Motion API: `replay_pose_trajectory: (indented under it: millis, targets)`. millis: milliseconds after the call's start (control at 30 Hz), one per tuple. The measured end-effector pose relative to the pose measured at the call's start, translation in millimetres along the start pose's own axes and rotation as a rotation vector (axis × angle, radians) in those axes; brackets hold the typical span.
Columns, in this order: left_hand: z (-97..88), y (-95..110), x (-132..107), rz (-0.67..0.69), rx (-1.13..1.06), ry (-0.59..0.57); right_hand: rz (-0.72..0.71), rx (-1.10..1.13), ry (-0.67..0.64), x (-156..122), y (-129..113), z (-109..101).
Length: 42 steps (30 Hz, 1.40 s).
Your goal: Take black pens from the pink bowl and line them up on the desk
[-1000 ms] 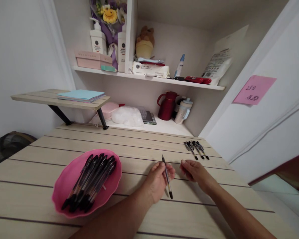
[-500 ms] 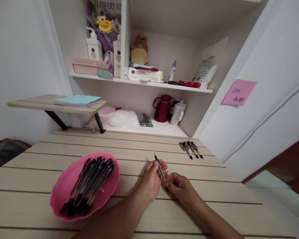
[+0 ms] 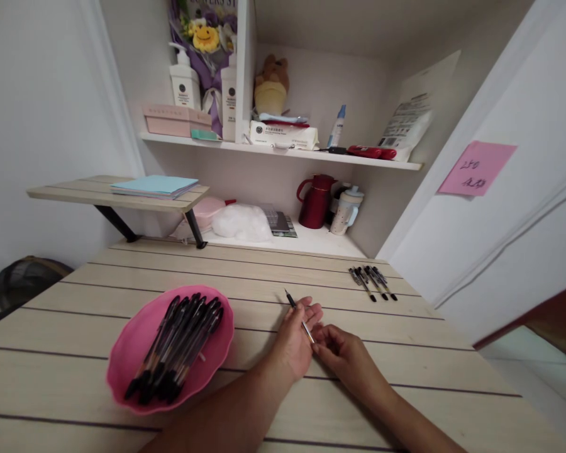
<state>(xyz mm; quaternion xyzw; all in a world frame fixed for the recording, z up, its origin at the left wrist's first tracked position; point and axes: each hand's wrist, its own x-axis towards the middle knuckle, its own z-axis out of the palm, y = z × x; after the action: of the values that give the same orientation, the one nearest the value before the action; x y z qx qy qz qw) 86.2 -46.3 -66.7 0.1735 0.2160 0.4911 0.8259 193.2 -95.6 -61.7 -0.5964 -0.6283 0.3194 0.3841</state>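
Note:
A black pen (image 3: 291, 300) with a clear barrel lies slantwise across my left hand (image 3: 293, 343), its bare writing tip pointing away and to the left. My left thumb presses on it while the other fingers are loosely curled, palm up. At the pen's near end, the thumb and fingertips of my right hand (image 3: 342, 352) are pinched together; they hide that end. To the left, a pink scalloped bowl (image 3: 122, 352) holds several capped black pens (image 3: 182, 346) lying side by side.
Several black pens (image 3: 373, 283) lie in a group at the table's far right. A small raised shelf (image 3: 70, 190) with blue paper (image 3: 155, 185) stands at the back left. Behind the table are a red jug (image 3: 317, 202), a cup (image 3: 347, 212) and a white plastic bag (image 3: 242, 223).
The pen leans further left in my left hand, and the dark piece seen below my right fingertips no longer shows. My view has shifted slightly left.

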Motion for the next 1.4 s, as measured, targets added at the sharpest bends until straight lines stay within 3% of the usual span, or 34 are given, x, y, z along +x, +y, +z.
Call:
replay_pose_trajectory:
  millis: [167,267,367,533,767,1100,1267,1400]
  targets:
    - [-0.1,-1,2,0.012,0.005,0.012,-0.022,-0.092,0.044,6,1,3]
    - [-1.2,-2,3,-0.024,-0.015,0.017,0.031,-0.258,0.190,25,14,-22]
    - [-1.9,-2,3,-0.065,0.000,0.014,0.117,-0.596,0.330,48,34,-58]
    - [-1.2,0,1,-0.068,0.024,-0.009,0.268,-0.921,0.328,75,61,-93]
    - [-0.9,0,1,-0.059,0.034,-0.027,0.370,-0.976,0.334,91,70,-96]
    - [0.8,1,1,-0.046,0.056,-0.017,0.393,-0.975,0.361,94,67,-96]
    - [0.7,1,1,-0.054,0.061,-0.027,0.362,-0.988,0.379,85,60,-95]
    - [1.0,4,-1,-0.029,0.109,-0.051,0.286,-0.986,0.366,66,43,-79]
